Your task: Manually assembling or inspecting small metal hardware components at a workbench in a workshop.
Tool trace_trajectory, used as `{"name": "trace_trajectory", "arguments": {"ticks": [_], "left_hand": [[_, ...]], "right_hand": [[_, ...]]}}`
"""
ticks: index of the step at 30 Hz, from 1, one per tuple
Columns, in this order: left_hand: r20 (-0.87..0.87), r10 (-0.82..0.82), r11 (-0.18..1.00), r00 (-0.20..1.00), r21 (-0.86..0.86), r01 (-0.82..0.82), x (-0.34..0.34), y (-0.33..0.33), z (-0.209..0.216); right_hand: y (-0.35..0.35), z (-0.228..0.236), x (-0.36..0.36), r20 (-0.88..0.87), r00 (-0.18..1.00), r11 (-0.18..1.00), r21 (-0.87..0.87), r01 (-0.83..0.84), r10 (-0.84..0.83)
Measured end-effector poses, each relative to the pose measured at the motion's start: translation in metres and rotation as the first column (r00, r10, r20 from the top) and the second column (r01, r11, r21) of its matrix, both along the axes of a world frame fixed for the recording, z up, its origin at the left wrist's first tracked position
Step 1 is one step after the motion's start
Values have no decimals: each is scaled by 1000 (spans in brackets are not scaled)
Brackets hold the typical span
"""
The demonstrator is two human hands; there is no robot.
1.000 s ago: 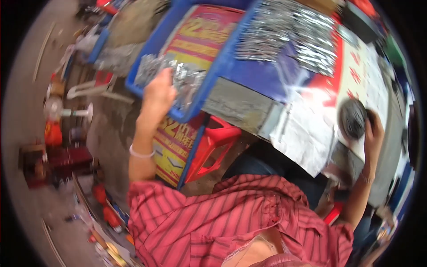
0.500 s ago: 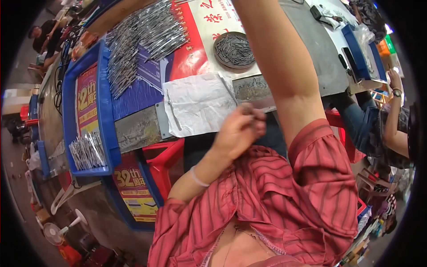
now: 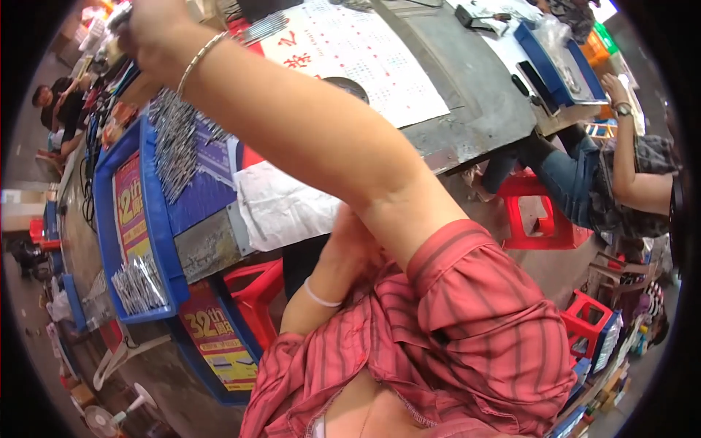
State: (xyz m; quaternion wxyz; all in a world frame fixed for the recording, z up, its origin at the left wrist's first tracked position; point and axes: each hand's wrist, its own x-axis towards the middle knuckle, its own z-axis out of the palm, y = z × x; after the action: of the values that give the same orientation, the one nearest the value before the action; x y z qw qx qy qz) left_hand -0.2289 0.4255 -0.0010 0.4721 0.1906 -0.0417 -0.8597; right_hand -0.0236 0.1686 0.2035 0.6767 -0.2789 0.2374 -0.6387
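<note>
My right arm stretches across the bench to the far left, and my right hand (image 3: 157, 40) is blurred at the top of the view, its fingers unclear. A dark shape shows by the fingertips. My left hand (image 3: 356, 252) is low in front of my shirt, its fingers hidden behind my right arm. Just beyond it lies a crumpled white sheet (image 3: 274, 212) at the bench edge. Left of the sheet, a heap of thin silvery metal pieces (image 3: 175, 146) rests on blue wrapping. My right forearm mostly covers a round dish (image 3: 349, 85).
A blue tray (image 3: 157, 241) at the left holds a bundle of slim metal pieces (image 3: 139, 285). A printed calendar sheet (image 3: 401, 87) lies on the bench. At the right are another blue tray (image 3: 544, 62), a seated person (image 3: 628, 182) and a red stool (image 3: 537, 215).
My right arm has swung left across the bench, bringing its hand into view and covering most of the dish. My left hand has drawn back toward my body. The view has shifted somewhat.
</note>
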Motion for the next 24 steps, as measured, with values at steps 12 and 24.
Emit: {"name": "trace_trajectory", "arguments": {"ticks": [12, 24], "left_hand": [[-360, -66, 997, 931, -72, 43, 10, -3, 46], [-406, -66, 963, 912, -266, -49, 1, 1, 0]], "right_hand": [[85, 24, 1, 26, 954, 927, -246, -284, 300], [108, 32, -26, 73, 947, 905, -326, -274, 313]]}}
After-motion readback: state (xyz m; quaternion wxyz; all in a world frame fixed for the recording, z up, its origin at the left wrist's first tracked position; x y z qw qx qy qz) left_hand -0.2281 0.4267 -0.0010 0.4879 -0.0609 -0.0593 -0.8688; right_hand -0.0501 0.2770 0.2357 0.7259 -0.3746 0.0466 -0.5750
